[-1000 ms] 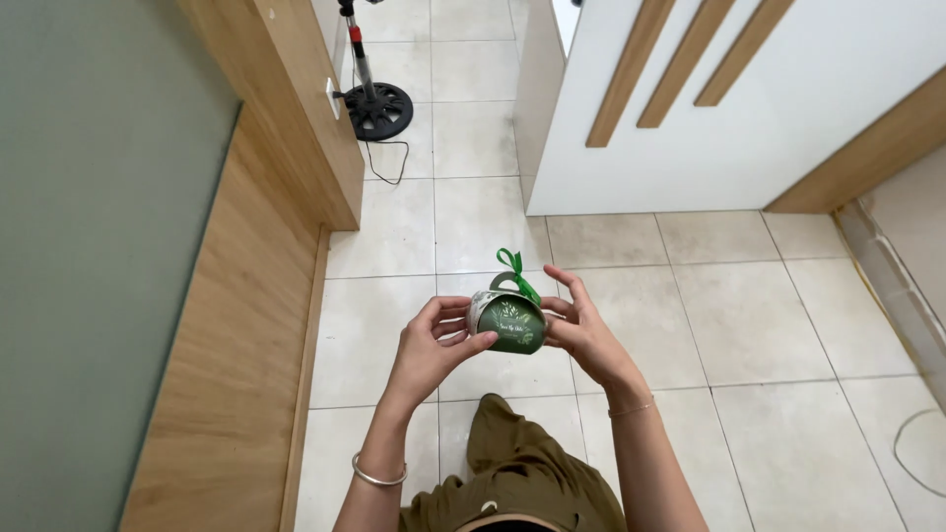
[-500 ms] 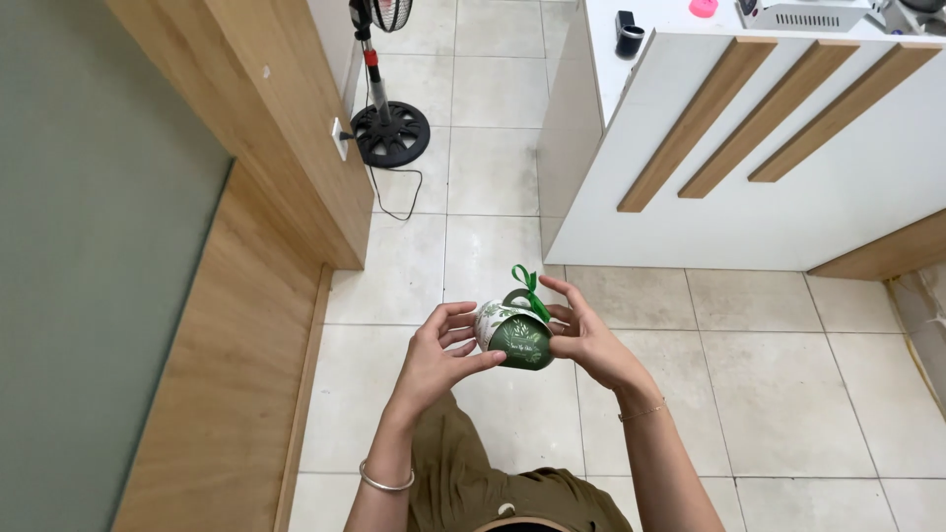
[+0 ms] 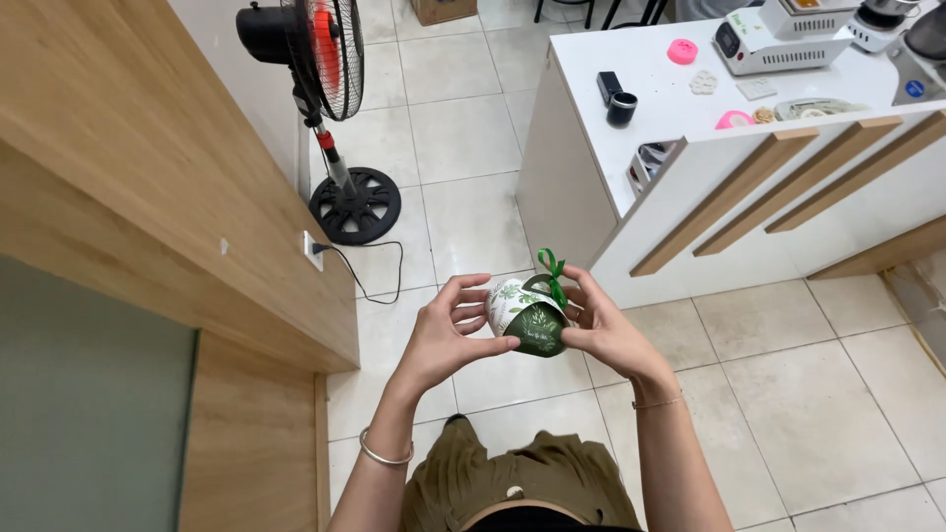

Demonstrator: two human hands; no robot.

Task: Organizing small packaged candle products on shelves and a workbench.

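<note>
Two hands cradle a small green and white pouch [image 3: 529, 317] at chest height over the tiled floor [image 3: 788, 394], ribbon bow up; left hand [image 3: 445, 340] spread against its side, right hand [image 3: 601, 330] pinching the far side; fan [image 3: 330, 59] and counter [image 3: 670, 128] beyond

The small gift box [image 3: 529, 317] sits between the left hand [image 3: 445, 340] and the right hand [image 3: 603, 330]; the standing fan [image 3: 330, 118] is behind it to the left, the counter [image 3: 631, 138] behind it to the right
</note>
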